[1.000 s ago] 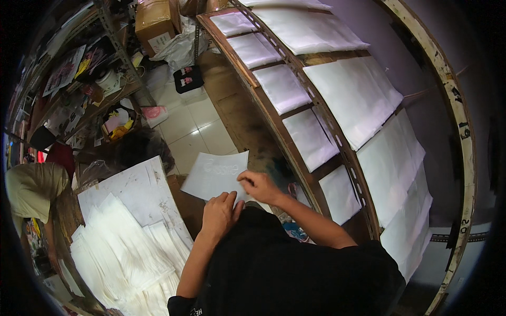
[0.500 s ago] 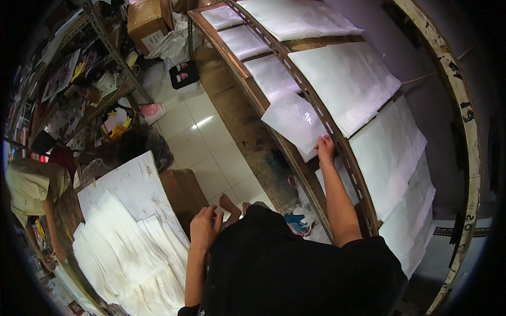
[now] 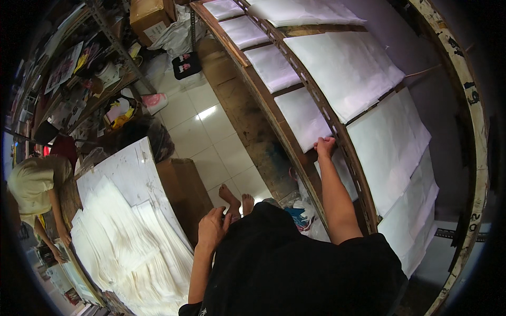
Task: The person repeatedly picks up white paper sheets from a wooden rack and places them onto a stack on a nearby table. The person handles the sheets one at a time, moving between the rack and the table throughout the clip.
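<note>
On the wooden rack to my right, my right hand (image 3: 325, 147) is closed at the near corner of a translucent white sheet (image 3: 301, 117). That sheet lies flat in its section of the lower shelf, next to another white sheet stack (image 3: 272, 66) farther along. My fingers look pinched together at its edge. My left hand (image 3: 212, 229) hangs in front of my body, holding nothing, with its fingers loosely bent and the thumb apart. Nearest to it is the table with a big fanned pile of white sheets (image 3: 124, 247).
Large white sheets (image 3: 387, 147) cover the upper shelf, behind a slotted metal rail (image 3: 311, 87). A cardboard box (image 3: 184, 189) stands beside the pale board (image 3: 118, 174). At the far left another person (image 3: 39, 184) bends over a table. Cluttered shelving (image 3: 113, 47) stands beyond the tiled floor (image 3: 211, 131).
The sheet that was tilted up in my right hand now lies flat on the lower shelf. My right hand stays at its corner. My left hand has shifted slightly right.
</note>
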